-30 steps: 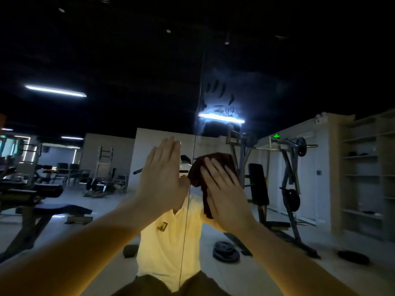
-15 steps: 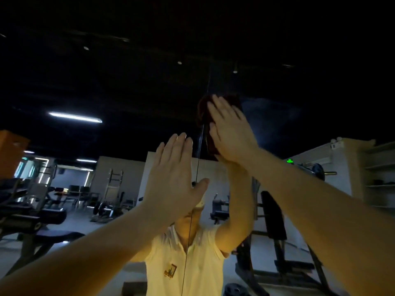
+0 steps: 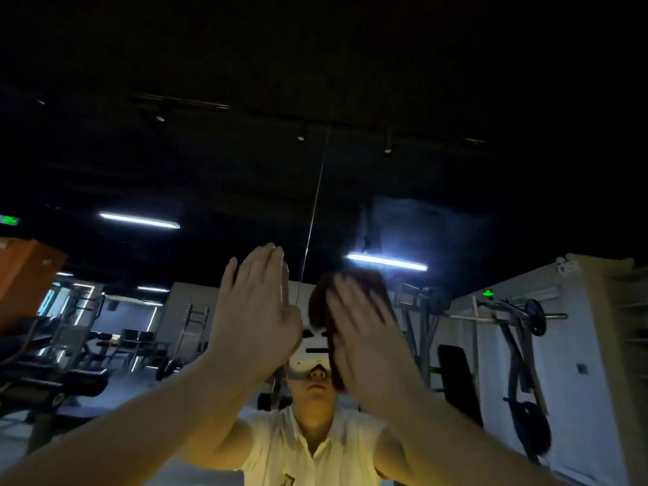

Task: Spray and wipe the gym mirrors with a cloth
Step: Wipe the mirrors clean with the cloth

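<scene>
The left hand [image 3: 256, 310] lay flat on the mirror [image 3: 508, 163], fingers straight and together, holding nothing, just left of the vertical seam [image 3: 313, 219] between 2 panels. Right of that seam the dark red cloth [image 3: 354, 285] sat against the glass. It was pinned under the right hand [image 3: 368, 342], which was blurred, its fingers spread straight over the cloth rather than curled round it. Above the cloth a hazy patch [image 3: 389, 222] showed on the glass.

The bare left palm would probably leave a print that needed wiping. Held by flat pressure alone, the cloth could slide out and drop if the push eased, or catch on the seam. The haze, if left, might dry into streaks.
</scene>
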A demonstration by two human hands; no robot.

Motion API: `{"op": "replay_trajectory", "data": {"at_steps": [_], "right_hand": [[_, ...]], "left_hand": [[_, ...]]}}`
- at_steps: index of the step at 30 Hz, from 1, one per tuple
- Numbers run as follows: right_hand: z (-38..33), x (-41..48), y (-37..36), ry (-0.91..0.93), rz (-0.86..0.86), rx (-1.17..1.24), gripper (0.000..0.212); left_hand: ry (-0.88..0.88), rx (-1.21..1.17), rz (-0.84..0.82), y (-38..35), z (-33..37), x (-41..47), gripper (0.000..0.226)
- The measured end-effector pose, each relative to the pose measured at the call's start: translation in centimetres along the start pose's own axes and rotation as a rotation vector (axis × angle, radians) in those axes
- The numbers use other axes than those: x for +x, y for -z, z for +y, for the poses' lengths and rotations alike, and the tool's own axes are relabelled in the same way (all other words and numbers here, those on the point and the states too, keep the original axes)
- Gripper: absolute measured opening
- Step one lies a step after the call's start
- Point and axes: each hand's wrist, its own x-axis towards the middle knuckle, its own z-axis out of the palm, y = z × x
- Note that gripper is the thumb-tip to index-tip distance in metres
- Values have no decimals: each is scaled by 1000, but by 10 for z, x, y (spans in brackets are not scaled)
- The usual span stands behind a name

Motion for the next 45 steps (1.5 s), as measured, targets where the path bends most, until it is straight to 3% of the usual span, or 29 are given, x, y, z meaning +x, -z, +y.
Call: {"op": "replay_trajectory", "data": {"at_steps": [3,6,13,17,26,32,37,40,43,45], "right_hand": [[14,-48,-5,158,-64,-88,59],[35,-13,4,193,-74,-157,59],[106,134,28,-218,20,-3,59],[93,152,26,-364,92,72,57],[53,-18,-2,-173,52,12,58],[80,-5,11,-55,5,-118,60],[144,85,27,-229,80,-92,60],[175,113,36,-480,159,-68,58],[156,116,31,-733,207,6,60],[113,109,25,-661,181,19,62]], "left_hand": [[-69,-10,-3,0,5,3,73],[-167,111,-17,-4,9,12,73],[-353,292,-121,-20,9,16,79],[-337,343,-136,-23,10,13,80],[-293,142,-34,-32,27,8,75],[-348,196,-45,-46,39,18,71],[-377,235,-16,-56,35,16,74],[-385,275,14,-59,32,16,78],[-379,256,34,-63,34,15,79],[-372,233,30,-65,34,13,79]]}}
